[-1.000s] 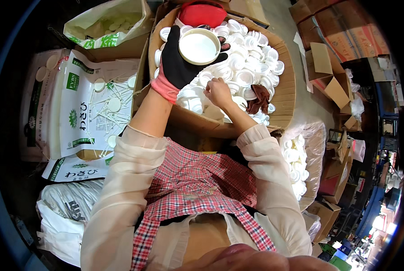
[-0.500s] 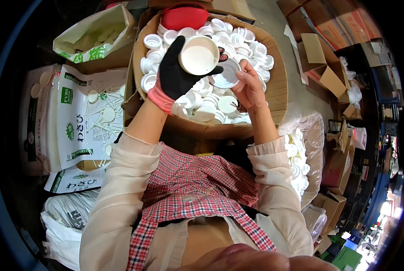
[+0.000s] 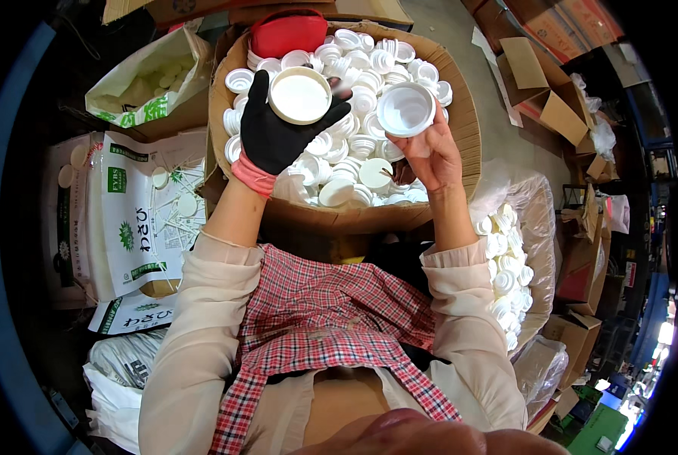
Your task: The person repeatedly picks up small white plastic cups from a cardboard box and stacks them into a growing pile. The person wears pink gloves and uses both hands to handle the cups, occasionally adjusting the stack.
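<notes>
My left hand (image 3: 273,135), in a black glove with a pink cuff, is closed round a round cream-white lid (image 3: 299,96), its shallow inside facing up. My bare right hand (image 3: 438,155) grips the edge of a deeper white plastic cap (image 3: 405,108), held apart from the lid on the right. Both hands are over a large cardboard box (image 3: 464,129) heaped with white caps (image 3: 336,190). A red pouch (image 3: 287,32) lies at the box's back, and a brown cloth (image 3: 402,171) is partly hidden beside my right hand.
At left are an open white sack (image 3: 111,83), a printed sheet (image 3: 126,208) bearing white sticks and discs, and wrapped bags (image 3: 115,398). A plastic-lined container of caps (image 3: 534,250) stands at right. Cardboard boxes (image 3: 547,98) line the floor (image 3: 498,144) beyond.
My right hand has risen from the pile with a cap in it, then moved right, away from the lid. My left hand, still holding the lid, has shifted left and slightly down.
</notes>
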`<state>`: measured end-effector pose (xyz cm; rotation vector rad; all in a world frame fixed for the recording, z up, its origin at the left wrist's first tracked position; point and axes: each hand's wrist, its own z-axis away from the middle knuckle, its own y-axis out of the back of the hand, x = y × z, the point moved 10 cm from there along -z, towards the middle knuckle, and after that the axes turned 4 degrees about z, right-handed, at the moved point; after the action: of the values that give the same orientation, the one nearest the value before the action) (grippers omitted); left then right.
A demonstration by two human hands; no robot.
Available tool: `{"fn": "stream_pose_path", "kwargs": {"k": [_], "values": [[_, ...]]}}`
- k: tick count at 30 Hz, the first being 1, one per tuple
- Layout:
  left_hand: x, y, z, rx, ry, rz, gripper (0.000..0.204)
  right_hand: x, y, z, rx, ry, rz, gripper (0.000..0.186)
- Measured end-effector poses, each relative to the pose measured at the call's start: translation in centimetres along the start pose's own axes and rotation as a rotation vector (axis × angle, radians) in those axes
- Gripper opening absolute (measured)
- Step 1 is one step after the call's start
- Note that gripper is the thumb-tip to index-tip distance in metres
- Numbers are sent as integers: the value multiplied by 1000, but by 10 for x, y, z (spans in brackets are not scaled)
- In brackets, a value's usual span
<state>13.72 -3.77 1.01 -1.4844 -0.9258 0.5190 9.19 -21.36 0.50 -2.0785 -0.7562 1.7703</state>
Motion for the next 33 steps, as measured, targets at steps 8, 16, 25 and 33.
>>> {"fn": "stream_pose_path", "kwargs": {"k": [8, 16, 25, 33], "values": [[-5, -13, 7, -166, -90, -770, 76, 4, 7, 1, 113, -127, 87, 54], [-12, -9, 6, -143, -54, -223, 68, 3, -1, 0, 172, -180, 177, 48], [0, -21, 17, -167, -371, -1510, 53, 16, -8, -2, 85, -179, 349, 54], [2, -26, 24, -98, -401, -1736, 58, 12, -42, -1, -32, -109, 472, 60]]}}
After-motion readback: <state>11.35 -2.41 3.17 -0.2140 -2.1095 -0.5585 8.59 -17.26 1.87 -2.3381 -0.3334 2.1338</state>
